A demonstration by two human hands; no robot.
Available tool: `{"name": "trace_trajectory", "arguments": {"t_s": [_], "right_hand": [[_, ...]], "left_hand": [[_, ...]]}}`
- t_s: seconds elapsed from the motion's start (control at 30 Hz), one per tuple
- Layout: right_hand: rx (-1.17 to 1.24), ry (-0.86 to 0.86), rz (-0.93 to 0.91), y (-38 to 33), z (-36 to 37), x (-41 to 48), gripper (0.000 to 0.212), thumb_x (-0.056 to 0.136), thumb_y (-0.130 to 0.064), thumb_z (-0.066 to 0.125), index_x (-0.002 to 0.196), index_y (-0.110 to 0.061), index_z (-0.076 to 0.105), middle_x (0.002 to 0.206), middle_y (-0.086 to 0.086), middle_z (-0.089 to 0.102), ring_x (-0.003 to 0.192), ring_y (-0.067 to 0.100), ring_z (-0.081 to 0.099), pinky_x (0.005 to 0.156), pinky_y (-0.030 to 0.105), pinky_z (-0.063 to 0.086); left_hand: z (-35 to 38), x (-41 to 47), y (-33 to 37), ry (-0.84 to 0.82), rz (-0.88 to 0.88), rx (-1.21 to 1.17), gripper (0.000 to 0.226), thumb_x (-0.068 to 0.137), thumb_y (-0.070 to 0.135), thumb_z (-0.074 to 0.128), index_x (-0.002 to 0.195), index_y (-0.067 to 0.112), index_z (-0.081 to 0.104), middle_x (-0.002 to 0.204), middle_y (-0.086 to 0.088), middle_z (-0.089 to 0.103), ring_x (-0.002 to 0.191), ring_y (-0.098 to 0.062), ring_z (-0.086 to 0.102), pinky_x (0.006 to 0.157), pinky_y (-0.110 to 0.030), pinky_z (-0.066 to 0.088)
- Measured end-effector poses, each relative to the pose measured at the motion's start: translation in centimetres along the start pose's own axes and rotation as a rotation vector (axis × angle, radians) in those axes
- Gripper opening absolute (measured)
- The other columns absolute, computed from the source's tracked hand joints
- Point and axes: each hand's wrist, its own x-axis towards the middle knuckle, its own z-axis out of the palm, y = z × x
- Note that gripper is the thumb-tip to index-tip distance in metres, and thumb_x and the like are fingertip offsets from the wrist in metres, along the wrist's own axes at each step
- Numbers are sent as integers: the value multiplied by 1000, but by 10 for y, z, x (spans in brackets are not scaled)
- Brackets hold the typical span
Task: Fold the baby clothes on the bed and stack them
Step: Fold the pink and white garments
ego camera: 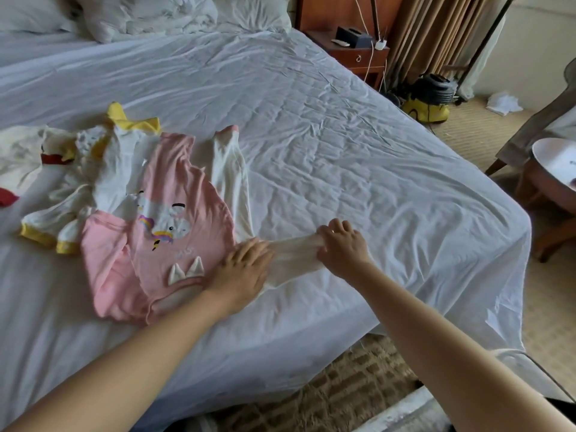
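Pastel clothes on a white bed sheet (343,151)
The pink top (177,176) carries a white unicorn print with rainbow streaks and 2 cream ears; the cream trousers (233,169) have a pink cuff; toward the bed sheet's left edge, white garments (112,169) show yellow and red trim.

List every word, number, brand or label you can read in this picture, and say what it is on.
No text here can be read.
Pink unicorn top: faint lettering under the unicorn, too blurred to read.
White sleeve gripped by the right hand: no print.
Yellow machine: no legible brand.
Black box on the nightstand: no legible label.
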Motion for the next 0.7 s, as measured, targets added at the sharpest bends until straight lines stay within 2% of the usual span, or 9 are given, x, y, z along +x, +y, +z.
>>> {"name": "trace_trajectory", "arguments": {"t_s": [0.07, 0.2, 0.3, 0.33, 0.4, 0.47, 0.57, 0.63, 0.7], "right_hand": [[36, 27, -11, -2, -1, 4, 31, 84, -26, 57, 114, -20, 54, 117, 1, 50, 114, 23, 43, 89, 32, 35], [253, -20, 115, -9, -17, 11, 10, 76, -21, 55, 86, -24, 55, 86, -4, 59, 86, 21, 54, 65, 28, 34], [636, -45, 249, -21, -39, 18, 14, 67, -22, 53, 76, -21, 64, 74, -5, 64, 70, 19, 63, 57, 26, 48], [787, -42, 271, -28, -47, 19, 16, 68, -19, 53, 76, -20, 67, 73, -2, 67, 68, 20, 65, 56, 28, 53], [1006, -56, 285, -43, -61, 20, 18, 73, -11, 55, 82, -14, 70, 73, 3, 68, 66, 20, 67, 56, 31, 56], [1120, -114, 251, -63, -75, 19, 18, 77, -6, 56, 86, -11, 70, 73, 5, 67, 65, 20, 65, 60, 33, 57], [1209, -193, 177, -102, -88, 20, 11, 82, -5, 63, 89, -12, 68, 74, 6, 63, 62, 18, 63, 50, 27, 55], [1228, -235, 147, -130, -91, 20, 11, 83, -9, 68, 94, -12, 67, 77, 7, 64, 61, 16, 63, 45, 24, 52], [1246, -288, 92, -155, -91, 20, 19, 87, -13, 68, 105, -7, 66, 80, 9, 65, 59, 17, 64, 46, 25, 53]], "left_hand": [[5, -2, 1, -81, 26, 64, 60, 103, 43, 16, 136, 13, 57, 142, -9, 53, 132, -28, 50, 109, -39, 25], [4, 1, 4, -240, 9, 75, 83, 96, 64, -1, 143, 13, 46, 148, -12, 45, 137, -30, 43, 112, -40, 15], [0, 8, 2, -291, 9, -22, 102, 76, 83, -11, 156, 22, 7, 161, 0, -4, 150, -19, -1, 118, -35, -6], [-9, 10, 2, -346, -15, -115, 105, 72, 87, -7, 156, 25, 2, 159, 6, -11, 150, -17, -9, 120, -34, -8], [-20, 18, -2, -401, -103, -408, 89, 85, 79, 13, 156, 26, 14, 163, 4, 4, 151, -15, 0, 121, -32, 1], [-31, 19, -8, -272, -287, -900, 71, 94, 67, 32, 151, 25, 32, 154, 1, 37, 144, -15, 30, 120, -35, 17], [-56, 13, -20, -15, -615, -1497, 55, 98, 55, 41, 137, 16, 46, 109, -2, 68, 102, -16, 65, 95, -35, 48], [-71, 7, -33, 48, -747, -1627, 41, 103, 47, 34, 127, 18, 50, 93, -4, 69, 82, -17, 68, 78, -34, 53], [-81, -4, -48, 55, -809, -1682, 47, 101, 55, 30, 121, 22, 57, 96, -5, 71, 85, -21, 69, 81, -39, 54]]}}
